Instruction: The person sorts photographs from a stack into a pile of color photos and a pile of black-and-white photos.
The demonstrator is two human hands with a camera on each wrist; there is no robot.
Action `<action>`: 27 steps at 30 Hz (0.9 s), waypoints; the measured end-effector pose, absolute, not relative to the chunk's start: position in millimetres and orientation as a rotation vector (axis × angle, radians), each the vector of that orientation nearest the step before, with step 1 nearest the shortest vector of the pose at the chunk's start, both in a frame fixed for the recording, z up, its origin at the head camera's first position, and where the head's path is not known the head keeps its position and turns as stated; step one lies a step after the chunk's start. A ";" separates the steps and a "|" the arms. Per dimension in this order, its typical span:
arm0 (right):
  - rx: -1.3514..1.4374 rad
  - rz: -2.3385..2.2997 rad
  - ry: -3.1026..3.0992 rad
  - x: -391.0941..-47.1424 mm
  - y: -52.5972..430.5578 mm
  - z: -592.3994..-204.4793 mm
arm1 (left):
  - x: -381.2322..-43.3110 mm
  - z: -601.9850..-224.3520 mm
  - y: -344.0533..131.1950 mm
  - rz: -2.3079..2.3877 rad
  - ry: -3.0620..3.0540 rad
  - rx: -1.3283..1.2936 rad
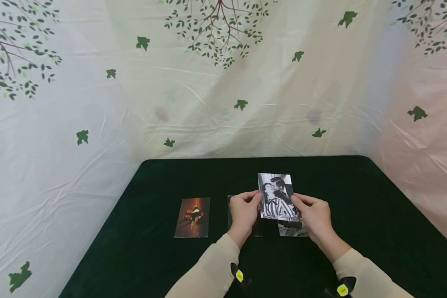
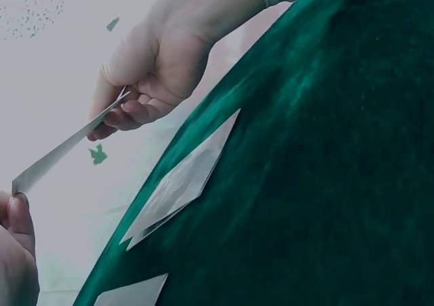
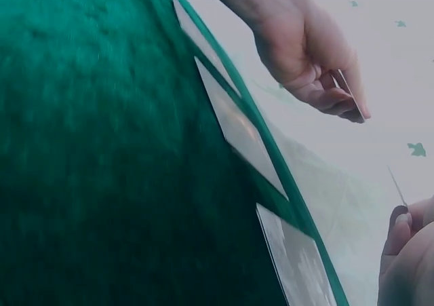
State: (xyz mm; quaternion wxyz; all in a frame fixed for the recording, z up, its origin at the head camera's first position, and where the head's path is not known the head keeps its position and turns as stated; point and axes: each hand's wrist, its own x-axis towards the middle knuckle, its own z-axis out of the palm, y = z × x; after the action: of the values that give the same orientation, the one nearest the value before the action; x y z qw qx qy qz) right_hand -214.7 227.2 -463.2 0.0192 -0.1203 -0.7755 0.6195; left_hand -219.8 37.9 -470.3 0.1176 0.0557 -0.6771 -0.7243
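- Two hands are in use; the black-and-white photo (image 1: 277, 194) is held above the worktop (image 1: 152, 182), its picture side toward the head camera.
- Fingers: the left edge is pinched by the left hand (image 1: 243, 213), the right edge by the right hand (image 1: 316, 216); nothing else is seen to be grasped.
- In the head view, the right-hand photo (image 1: 292, 229) is partly covered by the held one; the middle photo (image 1: 229, 209) is mostly hidden by the left hand. The orange-brown photo (image 1: 192, 217) is left uncovered, to the left.
- Judgement: pressure is best confined to the edges, so that the print is neither smudged nor bowed.
- Both sides should be moved together; uneven tension might twist the sheet.
- A forked edge is noted in the left wrist view; whether a second sheet is gripped cannot be told, so this should be checked.
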 end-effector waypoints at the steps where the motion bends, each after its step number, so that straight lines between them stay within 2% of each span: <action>1: -0.375 1.913 -2.410 -215.0 230.7 -464.2 | -220.7 -471.6 41.8 -2.117 -1.986 0.168; 7: -0.378 1.833 -2.454 -219.6 250.4 -472.5 | -224.5 -480.6 63.7 -2.059 -2.032 0.207; 16: -0.399 1.771 -2.520 -228.8 270.6 -484.6 | -231.8 -484.6 86.8 -1.564 -2.169 0.148; 27: -0.297 1.592 -2.702 -229.1 287.1 -490.5 | -228.1 -504.5 92.3 -1.559 -2.255 0.179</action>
State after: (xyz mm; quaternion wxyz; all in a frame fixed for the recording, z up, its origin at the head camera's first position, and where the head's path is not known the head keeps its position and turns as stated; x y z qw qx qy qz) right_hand -229.1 287.1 -490.5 -0.0042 -0.0944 -0.8577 0.5053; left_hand -228.1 92.3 -504.5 0.1959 0.0639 -0.8050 -0.5564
